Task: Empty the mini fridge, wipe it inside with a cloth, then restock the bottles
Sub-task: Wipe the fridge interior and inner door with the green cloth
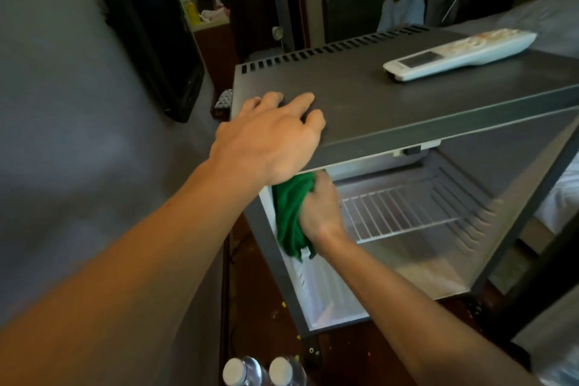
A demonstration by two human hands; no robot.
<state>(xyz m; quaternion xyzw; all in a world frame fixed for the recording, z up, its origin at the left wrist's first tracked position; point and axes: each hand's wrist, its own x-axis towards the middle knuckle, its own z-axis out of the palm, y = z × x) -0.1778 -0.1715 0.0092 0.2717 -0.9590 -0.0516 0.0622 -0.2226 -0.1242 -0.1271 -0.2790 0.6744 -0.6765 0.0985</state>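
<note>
On the front left corner of the open dark grey metal mini fridge [391, 97], the left hand [269, 138] lies spread. At its inner left wall the right hand [319, 210] clutches the limp green cloth [291, 213], probably best gripped wadded. Two white-capped clear bottles [238, 370] stand below.

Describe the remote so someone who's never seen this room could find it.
Start at the grey mini fridge. On its flat top, toward the far right corner, lies the remote. It is long and white with a small screen at its left end, and it is the only loose thing up there; the left hand rests at the opposite corner.
</note>
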